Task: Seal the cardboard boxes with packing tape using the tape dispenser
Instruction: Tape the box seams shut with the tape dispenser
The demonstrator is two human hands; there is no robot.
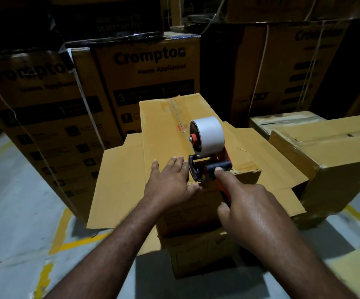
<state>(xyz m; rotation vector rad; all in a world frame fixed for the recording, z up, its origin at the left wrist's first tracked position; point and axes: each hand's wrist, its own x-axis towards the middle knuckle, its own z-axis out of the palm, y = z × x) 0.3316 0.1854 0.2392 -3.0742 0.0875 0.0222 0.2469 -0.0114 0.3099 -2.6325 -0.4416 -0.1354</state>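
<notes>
A plain cardboard box [166, 128] stands in front of me, its top flaps closed with a seam running away from me. My right hand [246, 208] grips the orange handle of the tape dispenser [209, 165], index finger stretched onto its black front. The dispenser carries a white tape roll [210, 134] and sits at the near edge of the box top, on the seam. My left hand [168, 180] lies flat on the box top just left of the dispenser, fingers straight, thumb at the front edge.
Flat cardboard sheets [114, 182] spread under the box to left and right. Tall printed cartons [149, 70] stand stacked behind and to the left. Lower brown boxes [325, 152] sit at the right. The grey floor [13, 201] has yellow lines.
</notes>
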